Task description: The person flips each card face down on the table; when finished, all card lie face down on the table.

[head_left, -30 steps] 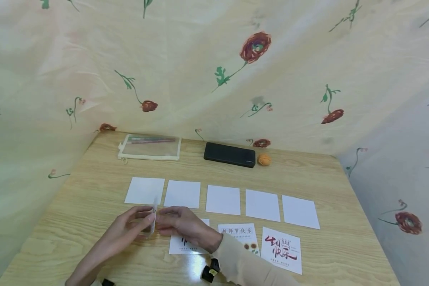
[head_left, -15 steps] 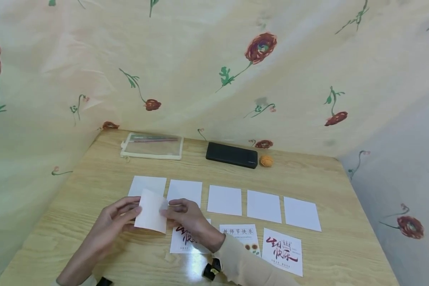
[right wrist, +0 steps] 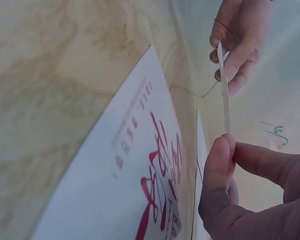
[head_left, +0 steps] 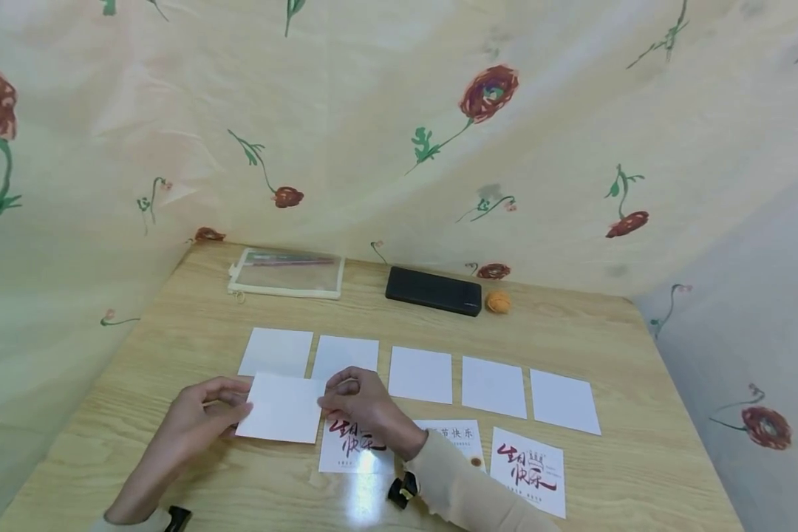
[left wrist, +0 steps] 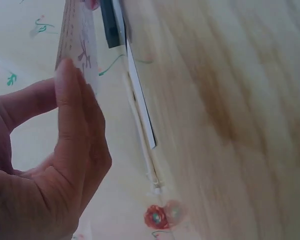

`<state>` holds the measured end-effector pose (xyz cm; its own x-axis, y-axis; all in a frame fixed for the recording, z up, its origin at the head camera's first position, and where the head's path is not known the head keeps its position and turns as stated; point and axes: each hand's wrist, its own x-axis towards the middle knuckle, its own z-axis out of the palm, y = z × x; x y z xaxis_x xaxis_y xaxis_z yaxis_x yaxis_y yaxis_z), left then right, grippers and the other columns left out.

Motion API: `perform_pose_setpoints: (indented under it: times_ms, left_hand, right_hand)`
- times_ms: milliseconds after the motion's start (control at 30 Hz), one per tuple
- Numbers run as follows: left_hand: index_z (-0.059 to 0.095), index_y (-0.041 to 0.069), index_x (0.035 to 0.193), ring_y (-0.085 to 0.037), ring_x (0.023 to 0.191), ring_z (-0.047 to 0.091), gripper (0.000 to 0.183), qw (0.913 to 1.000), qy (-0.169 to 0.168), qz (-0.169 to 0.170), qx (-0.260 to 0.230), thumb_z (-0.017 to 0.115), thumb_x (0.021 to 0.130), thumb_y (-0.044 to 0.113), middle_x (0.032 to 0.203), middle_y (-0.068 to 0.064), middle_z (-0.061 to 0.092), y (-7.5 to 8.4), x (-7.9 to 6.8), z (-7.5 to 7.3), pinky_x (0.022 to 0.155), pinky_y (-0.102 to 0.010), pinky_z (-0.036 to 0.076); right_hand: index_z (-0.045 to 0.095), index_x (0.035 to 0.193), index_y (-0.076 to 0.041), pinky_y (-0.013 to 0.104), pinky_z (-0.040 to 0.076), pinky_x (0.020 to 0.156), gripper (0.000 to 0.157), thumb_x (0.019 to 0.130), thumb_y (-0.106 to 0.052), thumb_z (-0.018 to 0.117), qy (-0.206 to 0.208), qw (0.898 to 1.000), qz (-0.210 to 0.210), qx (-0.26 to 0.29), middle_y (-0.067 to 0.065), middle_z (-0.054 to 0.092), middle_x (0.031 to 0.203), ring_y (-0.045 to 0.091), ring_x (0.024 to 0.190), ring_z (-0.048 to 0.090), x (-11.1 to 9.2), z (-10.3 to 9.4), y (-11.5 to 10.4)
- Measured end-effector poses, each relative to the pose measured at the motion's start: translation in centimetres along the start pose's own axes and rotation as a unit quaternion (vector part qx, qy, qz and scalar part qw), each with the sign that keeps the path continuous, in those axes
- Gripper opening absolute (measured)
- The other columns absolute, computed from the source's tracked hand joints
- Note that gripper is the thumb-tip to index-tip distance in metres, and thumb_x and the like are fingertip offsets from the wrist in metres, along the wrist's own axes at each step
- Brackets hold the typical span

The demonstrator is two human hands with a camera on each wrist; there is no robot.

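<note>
Both hands hold a square card by its opposite side edges, its blank white face up. Red writing on the card's underside shows in the left wrist view. My left hand pinches the left edge between thumb and fingers. At the right edge, my right hand pinches it the same way. The card is raised off the table in the right wrist view. Close below the right hand lies a card with red Chinese lettering. Behind the held card is a blank white card, partly covered.
More blank white cards continue that row to the right. Two printed cards lie nearer, one a sunflower card partly hidden by the right arm, one red-lettered. A clear zip pouch, a black power bank and a walnut sit at the back.
The card stood nearly edge-on between the hands, then tilted, and now lies flatter with its blank face up. The hands have moved apart to its two sides.
</note>
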<state>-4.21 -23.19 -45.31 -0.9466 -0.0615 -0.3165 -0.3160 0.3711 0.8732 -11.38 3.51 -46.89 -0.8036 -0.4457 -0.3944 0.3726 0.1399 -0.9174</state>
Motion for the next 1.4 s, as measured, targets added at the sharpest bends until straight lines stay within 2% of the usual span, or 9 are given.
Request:
perform_pose_setpoints:
  times_ms: [133,267,567,800,900,1067,1267,1400]
  left_hand:
    - [0.067,-0.002,0.127,-0.011,0.074,0.07,0.039,0.9987,0.005,0.01,0.049,0.077,0.094,0.017,0.107,-0.013,0.072,-0.4,0.2,0.2,0.066,-0.026,0.059]
    - [0.068,-0.003,0.13,-0.01,0.074,0.068,0.042,0.9959,-0.001,0.015,0.089,0.075,0.097,0.021,0.108,-0.011,0.074,-0.4,0.3,0.2,0.063,-0.025,0.056]
    - [0.067,-0.005,0.132,-0.013,0.088,0.069,0.045,0.9899,-0.029,0.003,0.138,0.067,0.103,0.029,0.122,-0.018,0.075,-0.4,0.6,0.1,0.067,-0.026,0.055]
    - [0.065,-0.008,0.134,-0.013,0.086,0.071,0.05,0.9887,-0.033,-0.01,0.146,0.062,0.105,0.034,0.107,-0.01,0.079,-0.4,0.7,0.1,0.067,-0.026,0.055]
    - [0.066,-0.007,0.133,-0.013,0.087,0.071,0.051,0.9879,-0.029,-0.01,0.152,0.062,0.106,0.035,0.107,-0.009,0.079,-0.4,0.8,0.1,0.067,-0.027,0.055]
    - [0.066,-0.006,0.134,-0.016,0.093,0.073,0.053,0.9863,-0.027,-0.009,0.162,0.061,0.106,0.039,0.114,-0.013,0.078,-0.2,0.7,0.1,0.071,-0.029,0.057]
    - [0.062,-0.002,0.14,-0.025,0.106,0.074,0.061,0.9875,-0.019,0.005,0.156,0.061,0.104,0.047,0.134,-0.022,0.07,0.1,0.0,0.3,0.075,-0.03,0.06]
    - [0.064,0.0,0.139,-0.022,0.099,0.075,0.049,0.9919,-0.025,0.034,0.12,0.062,0.106,0.037,0.132,-0.021,0.07,0.7,-0.2,0.9,0.07,-0.026,0.06]
  right_hand:
    - [0.064,0.117,0.006,0.025,0.063,0.069,0.027,0.094,-0.004,0.075,-0.004,1.0,0.011,-0.001,0.017,0.077,0.092,0.011,0.068,0.071,0.1,-0.2,0.1]
    - [0.067,0.118,0.005,0.027,0.064,0.074,0.025,0.097,-0.008,0.072,-0.008,1.0,0.028,0.0,0.018,0.079,0.096,0.013,0.074,0.076,0.1,-0.4,0.1]
    - [0.074,0.116,0.004,0.028,0.065,0.081,0.026,0.105,-0.015,0.06,-0.027,0.998,0.049,-0.007,0.02,0.079,0.103,0.021,0.091,0.08,-0.1,-0.8,-0.2]
    - [0.073,0.117,0.005,0.028,0.065,0.081,0.027,0.104,-0.015,0.06,-0.035,0.998,0.05,-0.013,0.022,0.079,0.107,0.027,0.096,0.08,-0.3,-0.7,-0.2]
    - [0.073,0.119,0.005,0.028,0.065,0.081,0.027,0.104,-0.015,0.061,-0.035,0.998,0.051,-0.01,0.021,0.079,0.107,0.027,0.096,0.08,-0.4,-0.7,-0.2]
    - [0.07,0.124,0.005,0.029,0.065,0.085,0.03,0.105,-0.017,0.06,-0.043,0.998,0.046,-0.006,0.02,0.078,0.11,0.026,0.101,0.079,-0.7,-1.1,-0.4]
    - [0.065,0.131,0.005,0.031,0.064,0.09,0.034,0.104,-0.017,0.062,-0.033,0.998,0.046,0.005,0.02,0.076,0.116,0.025,0.104,0.078,-1.6,-2.3,-0.6]
    - [0.062,0.136,0.005,0.031,0.063,0.091,0.038,0.105,-0.017,0.062,-0.024,0.999,0.046,0.005,0.021,0.075,0.12,0.024,0.105,0.078,-2.3,-3.5,-0.7]
